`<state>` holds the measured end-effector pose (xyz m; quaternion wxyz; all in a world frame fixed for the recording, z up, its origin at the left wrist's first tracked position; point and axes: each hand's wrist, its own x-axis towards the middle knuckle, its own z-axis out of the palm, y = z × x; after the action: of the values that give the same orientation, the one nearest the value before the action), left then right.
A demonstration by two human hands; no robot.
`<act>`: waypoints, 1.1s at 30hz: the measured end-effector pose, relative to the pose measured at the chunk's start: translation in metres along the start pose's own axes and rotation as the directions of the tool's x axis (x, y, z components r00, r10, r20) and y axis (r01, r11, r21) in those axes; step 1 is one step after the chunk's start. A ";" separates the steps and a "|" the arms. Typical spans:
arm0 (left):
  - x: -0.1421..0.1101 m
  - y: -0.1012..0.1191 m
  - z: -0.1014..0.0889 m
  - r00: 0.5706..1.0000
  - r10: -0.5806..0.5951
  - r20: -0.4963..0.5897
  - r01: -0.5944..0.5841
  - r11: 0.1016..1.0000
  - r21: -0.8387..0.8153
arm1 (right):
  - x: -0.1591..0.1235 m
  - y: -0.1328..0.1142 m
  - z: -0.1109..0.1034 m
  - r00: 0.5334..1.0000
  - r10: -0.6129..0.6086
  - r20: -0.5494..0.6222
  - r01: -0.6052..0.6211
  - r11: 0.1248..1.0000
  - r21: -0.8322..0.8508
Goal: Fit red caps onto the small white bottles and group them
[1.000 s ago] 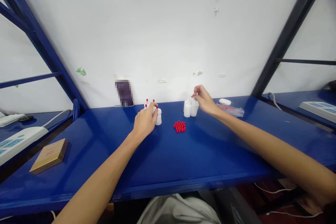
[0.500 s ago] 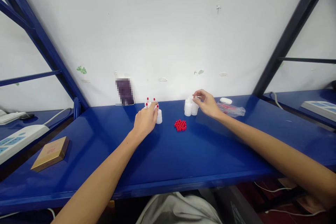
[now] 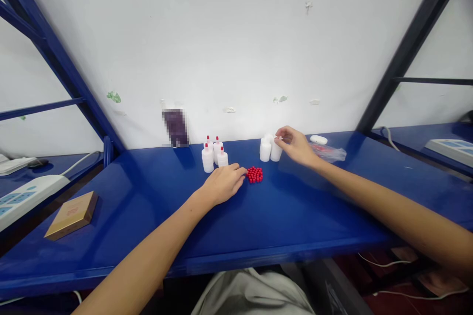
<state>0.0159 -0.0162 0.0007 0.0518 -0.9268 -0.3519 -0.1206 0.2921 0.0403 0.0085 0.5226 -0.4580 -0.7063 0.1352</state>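
My left hand (image 3: 225,183) is low over the table, fingers bent together, with its fingertips at the left edge of a pile of small red caps (image 3: 254,175). Whether a cap is between those fingers is hidden. Behind that hand stand several white squeeze bottles (image 3: 207,158) with red caps on their pointed tips. On the right, my right hand (image 3: 294,146) pinches the top of a white bottle (image 3: 275,151), which stands upright. Beside it are more white bottles (image 3: 265,150) without visible red caps.
A clear plastic bag (image 3: 330,152) with red contents and a small white case (image 3: 318,140) lie right of my right hand. A gold box (image 3: 72,215) is at the table's left. A pixelated dark object (image 3: 176,128) leans on the wall. Blue metal frames (image 3: 62,54) flank the table.
My left hand has left the red-capped bottles and moved right and nearer to me, to the red cap pile. At the right, the pinched bottle has shifted slightly right, away from its neighbours.
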 end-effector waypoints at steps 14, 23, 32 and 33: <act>0.003 -0.003 0.003 0.999 -0.018 0.027 0.020 0.997 -0.080 | -0.052 -0.043 0.000 0.914 0.286 0.286 -0.376 0.862 0.339; -0.002 0.000 -0.001 0.997 -0.062 -0.050 0.050 0.976 -0.211 | -0.068 -0.059 0.022 0.846 0.181 0.502 -0.458 0.728 0.510; -0.011 0.024 -0.012 0.933 -0.002 -0.359 -0.179 0.865 -0.469 | -0.076 -0.083 0.029 0.819 -0.060 0.571 -0.108 0.961 0.256; -0.012 0.025 -0.011 0.933 0.018 -0.358 -0.193 0.867 -0.460 | -0.076 -0.083 0.029 0.812 -0.075 0.578 -0.084 0.966 0.243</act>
<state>0.0223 -0.0447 0.0084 -0.1164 -0.8924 -0.2436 -0.3616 0.2275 -0.0563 0.0051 0.3356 -0.3243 -0.8074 0.3608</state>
